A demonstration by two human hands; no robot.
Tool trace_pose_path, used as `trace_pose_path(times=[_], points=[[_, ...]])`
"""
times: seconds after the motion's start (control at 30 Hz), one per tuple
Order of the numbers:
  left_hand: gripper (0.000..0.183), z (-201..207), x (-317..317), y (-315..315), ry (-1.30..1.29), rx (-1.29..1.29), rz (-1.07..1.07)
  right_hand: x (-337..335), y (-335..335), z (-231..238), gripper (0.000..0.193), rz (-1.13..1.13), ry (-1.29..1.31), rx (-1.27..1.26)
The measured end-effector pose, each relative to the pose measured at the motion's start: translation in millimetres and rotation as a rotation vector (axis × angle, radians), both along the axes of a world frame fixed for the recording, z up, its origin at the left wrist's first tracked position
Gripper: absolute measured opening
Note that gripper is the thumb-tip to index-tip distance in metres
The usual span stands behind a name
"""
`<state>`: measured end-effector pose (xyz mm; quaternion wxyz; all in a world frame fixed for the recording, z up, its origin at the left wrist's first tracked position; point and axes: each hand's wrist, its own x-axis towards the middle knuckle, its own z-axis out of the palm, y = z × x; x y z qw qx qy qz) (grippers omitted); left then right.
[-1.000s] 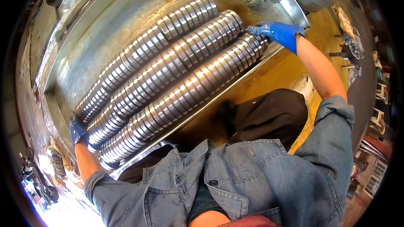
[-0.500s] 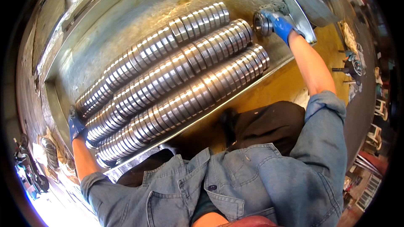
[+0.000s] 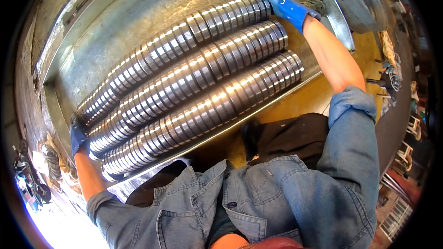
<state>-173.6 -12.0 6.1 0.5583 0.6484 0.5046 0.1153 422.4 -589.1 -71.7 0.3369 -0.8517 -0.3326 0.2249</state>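
Three long rows of shiny metal rings (image 3: 187,71) lie side by side in a shallow metal tray (image 3: 134,23), slanting up to the right. My right hand (image 3: 288,11), in a blue glove, is at the right end of the farthest row. Its fingers are closed around the end rings (image 3: 263,9); the thumb side is partly hidden. My left hand (image 3: 77,136), in a dark blue glove, rests against the left end of that same row with its fingers stretched out along it. Part of that hand's grip side is hidden by the rings.
A grey rag (image 3: 314,2) lies in the tray's right corner behind my right wrist. The tray's raised right wall (image 3: 330,7) and near edge (image 3: 230,127) border the rings. Wrapped ring-like parts (image 3: 50,161) lie outside at the left. My knee (image 3: 288,136) is near the tray.
My right hand has carried a short stack of rings from the tray's right side up and left to the farthest row's end, lengthening that row. My left hand stays at the left end.
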Motion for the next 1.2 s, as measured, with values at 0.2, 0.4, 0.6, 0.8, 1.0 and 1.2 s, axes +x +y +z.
trace_pose_path(times=[0.2, 0.4, 0.6, 0.8, 1.0, 1.2], points=[[0.061, -45, -48, 73, 0.081, 0.006, 0.023, -77, 28, 86, 0.064, -0.288, -0.012, -0.282], [0.042, -44, -48, 86, 0.318, 0.481, -0.447, -69, 28, 70, 0.063, -0.172, -0.045, 0.042], [0.027, -17, -38, 51, 0.433, 0.656, -0.529, -41, 46, 67, 0.059, -0.054, -0.154, -0.106], [0.034, 0, -31, 30, 0.164, 0.338, -0.330, -32, 75, 44, 0.056, 0.003, -0.241, -0.142], [0.036, 17, -44, 13, 0.394, 0.276, -0.353, -36, 89, 33, 0.048, 0.151, -0.526, -0.206], [0.038, 46, -27, -4, 0.669, 1.157, -0.484, -50, 49, 43, 0.046, 0.235, -0.699, -0.130]])
